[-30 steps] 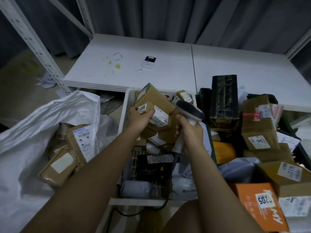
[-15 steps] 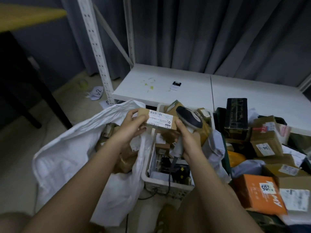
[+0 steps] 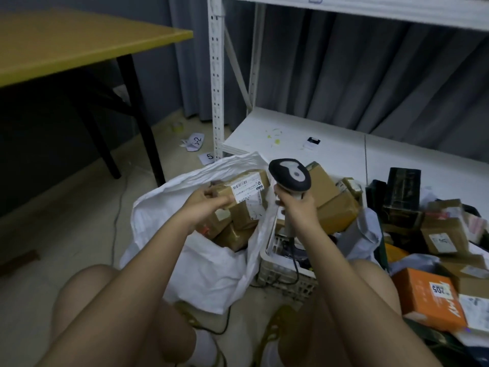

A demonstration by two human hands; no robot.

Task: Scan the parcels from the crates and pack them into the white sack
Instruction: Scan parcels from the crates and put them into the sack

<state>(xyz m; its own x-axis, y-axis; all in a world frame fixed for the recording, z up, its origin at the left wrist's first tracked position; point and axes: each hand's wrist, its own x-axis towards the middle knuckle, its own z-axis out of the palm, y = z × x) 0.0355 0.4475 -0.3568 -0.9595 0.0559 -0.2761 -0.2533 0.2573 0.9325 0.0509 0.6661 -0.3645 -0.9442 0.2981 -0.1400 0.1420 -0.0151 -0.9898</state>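
yellow table (image 3: 79,43), shelf rack (image 3: 217,83), orange box (image 3: 428,300)

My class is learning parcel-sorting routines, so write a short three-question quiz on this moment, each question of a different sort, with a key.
1. True or false: the left hand holds a brown labelled parcel above the open white sack.
2. Multiple choice: what does the right hand grip? A. a tape roll B. a handheld barcode scanner C. a phone
3. Fill in: the orange box at the right edge bears a label printed with the number ___.

Key: 1 true; 2 B; 3 205
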